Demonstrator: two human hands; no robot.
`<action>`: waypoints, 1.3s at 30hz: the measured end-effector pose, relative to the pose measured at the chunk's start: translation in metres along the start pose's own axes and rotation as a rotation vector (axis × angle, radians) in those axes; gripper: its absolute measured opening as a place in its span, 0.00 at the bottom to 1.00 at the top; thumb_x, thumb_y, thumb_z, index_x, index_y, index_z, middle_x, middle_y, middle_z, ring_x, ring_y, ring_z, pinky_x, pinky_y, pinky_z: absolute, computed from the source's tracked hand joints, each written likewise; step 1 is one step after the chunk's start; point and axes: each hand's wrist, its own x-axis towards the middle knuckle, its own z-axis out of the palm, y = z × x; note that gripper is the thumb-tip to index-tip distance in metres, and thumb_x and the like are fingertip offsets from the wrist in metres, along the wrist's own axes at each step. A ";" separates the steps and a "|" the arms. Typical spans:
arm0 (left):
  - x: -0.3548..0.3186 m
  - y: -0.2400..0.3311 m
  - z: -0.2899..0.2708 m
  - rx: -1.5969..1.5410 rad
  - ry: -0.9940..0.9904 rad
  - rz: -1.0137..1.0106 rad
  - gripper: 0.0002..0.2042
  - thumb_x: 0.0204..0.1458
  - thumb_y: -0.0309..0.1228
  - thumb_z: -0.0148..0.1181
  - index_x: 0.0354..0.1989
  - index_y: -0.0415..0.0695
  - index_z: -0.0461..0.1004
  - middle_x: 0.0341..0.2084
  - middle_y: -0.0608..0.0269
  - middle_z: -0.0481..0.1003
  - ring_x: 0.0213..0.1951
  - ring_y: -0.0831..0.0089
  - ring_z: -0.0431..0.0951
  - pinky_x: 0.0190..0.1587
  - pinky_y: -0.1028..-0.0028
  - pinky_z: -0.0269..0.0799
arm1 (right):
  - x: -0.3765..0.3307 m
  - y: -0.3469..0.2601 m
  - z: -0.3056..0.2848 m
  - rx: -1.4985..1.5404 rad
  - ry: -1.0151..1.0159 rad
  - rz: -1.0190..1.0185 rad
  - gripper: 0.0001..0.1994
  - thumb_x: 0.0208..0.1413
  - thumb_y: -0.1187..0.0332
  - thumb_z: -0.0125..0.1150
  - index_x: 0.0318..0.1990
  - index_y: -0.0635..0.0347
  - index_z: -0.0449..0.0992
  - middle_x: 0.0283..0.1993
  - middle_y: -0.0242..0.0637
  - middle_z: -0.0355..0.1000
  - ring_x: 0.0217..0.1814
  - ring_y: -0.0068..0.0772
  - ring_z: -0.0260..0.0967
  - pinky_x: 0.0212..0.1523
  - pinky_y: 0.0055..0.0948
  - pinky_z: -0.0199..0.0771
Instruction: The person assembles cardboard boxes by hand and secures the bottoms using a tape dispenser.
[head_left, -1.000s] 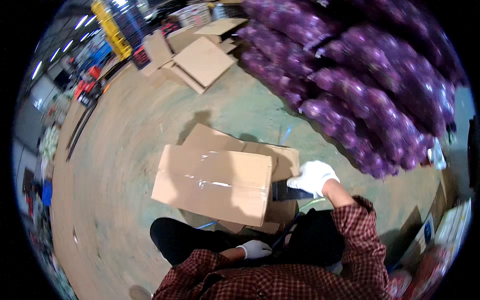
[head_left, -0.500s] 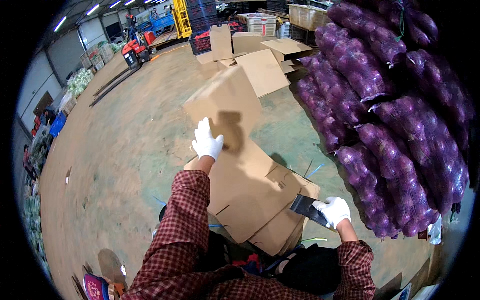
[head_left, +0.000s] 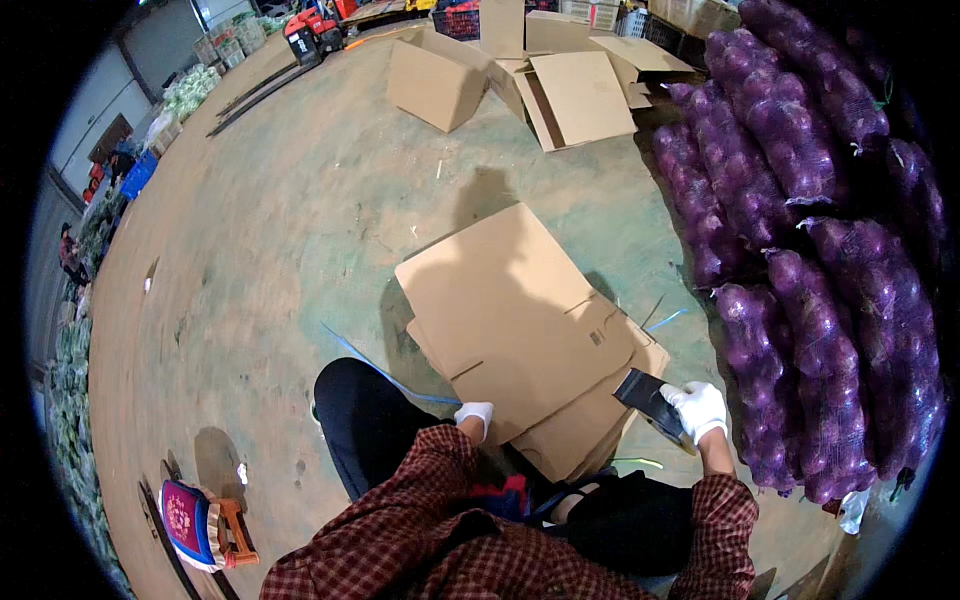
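Note:
A stack of flattened cardboard boxes [head_left: 520,310] lies on the floor in front of me, its sheets slightly askew. My left hand [head_left: 476,418], in a white glove, is closed at the near-left edge of the top flat box; its fingertips are partly hidden there. Over the stack's right side, my white-gloved right hand [head_left: 700,408] grips a black tape dispenser [head_left: 650,398], tilted with its wide flat end toward the cardboard. Farther off, a formed cardboard box [head_left: 437,82] sits on the floor, apart from both hands.
More formed boxes [head_left: 580,98] cluster at the back. Net sacks of purple onions [head_left: 800,330] are piled close on my right. A small stool [head_left: 205,525] stands at lower left. Blue straps [head_left: 385,375] lie beside the stack. A red pallet truck [head_left: 310,40] is far left.
The formed box has left my left hand and moved away to the far boxes. My left hand has drawn back to the stack's near edge. The right hand still holds the tape dispenser.

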 end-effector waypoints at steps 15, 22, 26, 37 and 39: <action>-0.061 0.061 -0.066 -0.987 -0.438 0.288 0.20 0.44 0.35 0.60 0.44 0.37 0.68 0.40 0.54 0.71 0.41 0.61 0.72 0.41 0.66 0.67 | 0.042 0.047 0.114 0.709 -0.089 0.249 0.22 0.37 0.58 0.69 0.32 0.71 0.74 0.27 0.41 0.71 0.24 0.33 0.66 0.25 0.37 0.68; -0.195 0.119 -0.140 -1.405 -1.150 0.231 0.19 0.51 0.29 0.52 0.51 0.41 0.59 0.49 0.55 0.65 0.50 0.59 0.67 0.49 0.58 0.66 | 0.082 0.037 0.237 0.505 0.006 0.225 0.28 0.36 0.59 0.68 0.40 0.75 0.68 0.37 0.47 0.71 0.33 0.38 0.69 0.35 0.35 0.70; -0.199 0.094 -0.121 -1.294 -1.633 0.304 0.14 0.52 0.36 0.52 0.44 0.43 0.64 0.38 0.59 0.70 0.38 0.68 0.69 0.40 0.68 0.66 | 0.052 -0.032 0.234 0.517 0.001 -0.313 0.22 0.46 0.62 0.58 0.47 0.64 0.66 0.45 0.39 0.69 0.44 0.35 0.67 0.47 0.33 0.65; -0.380 0.139 -0.168 -1.496 -1.802 0.544 0.26 0.56 0.48 0.40 0.58 0.46 0.54 0.35 0.52 0.70 0.28 0.69 0.69 0.34 0.69 0.66 | -0.016 -0.109 0.107 1.024 0.212 -0.588 0.13 0.45 0.70 0.51 0.38 0.69 0.69 0.34 0.38 0.70 0.31 0.32 0.67 0.35 0.31 0.67; -0.363 0.146 -0.170 -0.998 -1.395 1.188 0.28 0.51 0.50 0.45 0.57 0.47 0.57 0.36 0.53 0.70 0.31 0.66 0.70 0.36 0.68 0.66 | -0.019 -0.117 0.080 1.072 0.274 -0.639 0.12 0.44 0.71 0.49 0.36 0.70 0.69 0.31 0.38 0.70 0.29 0.31 0.67 0.32 0.31 0.68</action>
